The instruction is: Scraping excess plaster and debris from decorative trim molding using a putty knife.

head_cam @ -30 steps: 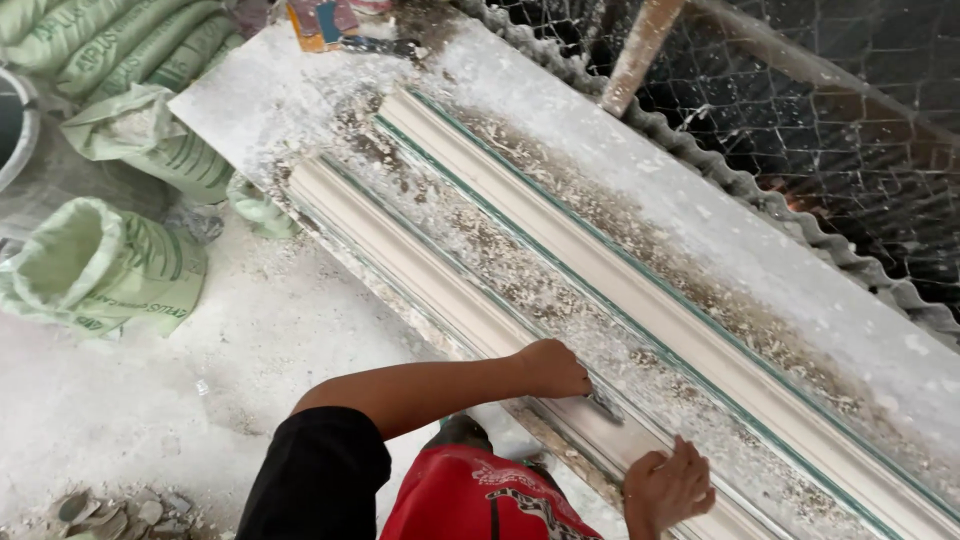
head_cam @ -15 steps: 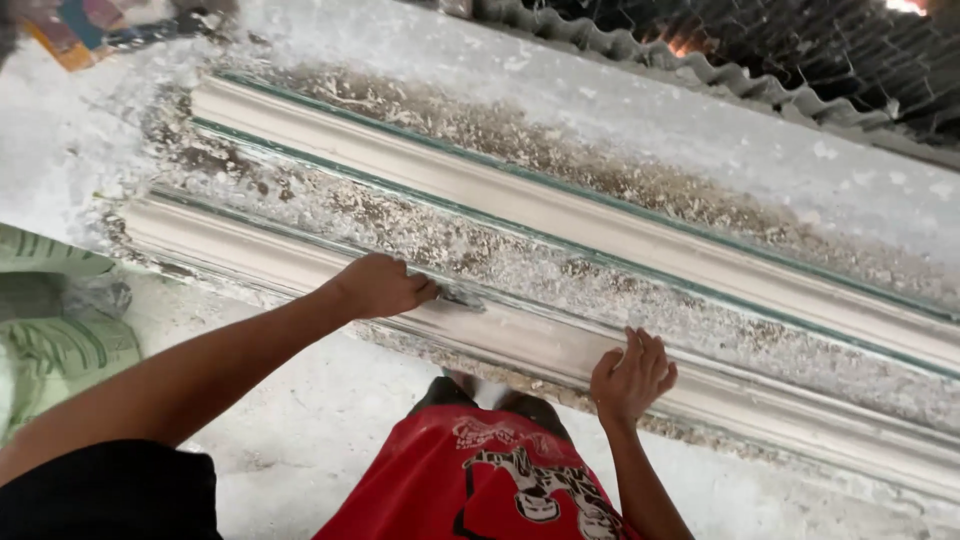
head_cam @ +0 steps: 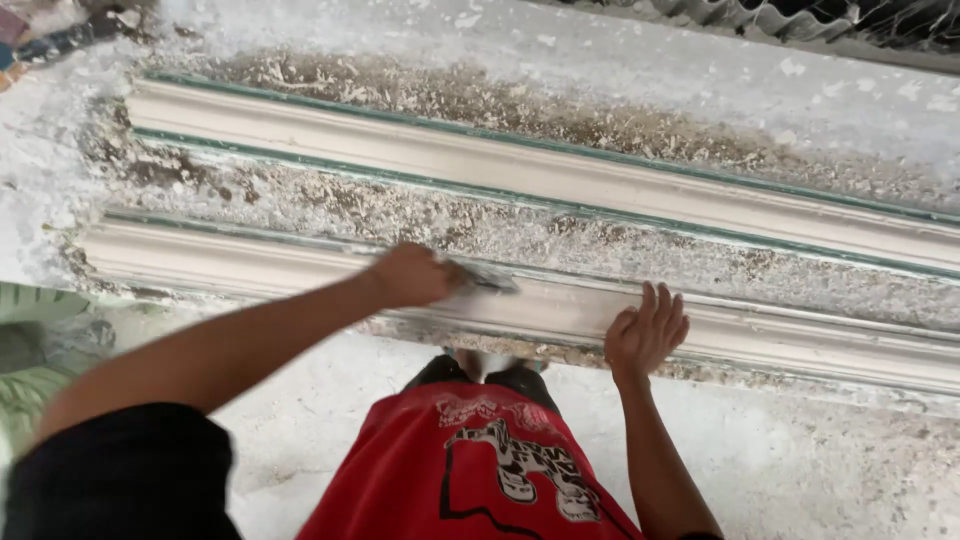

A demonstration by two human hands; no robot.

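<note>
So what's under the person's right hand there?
The right hand lies flat, fingers spread, on the near white moulding strip. The patch of strip beneath the palm is covered; whether anything lies there cannot be seen.

The near white moulding (head_cam: 800,335) runs all the way across, and the left hand (head_cam: 410,275) with its scraper (head_cam: 490,280) and the right hand (head_cam: 648,335) sit on it, with a bare gap between them. Behind it is a rough crumbly strip (head_cam: 560,240) where a hand could slide. The far moulding (head_cam: 520,170) is a long raised bump. The floor (head_cam: 820,470) in front is open.
</note>
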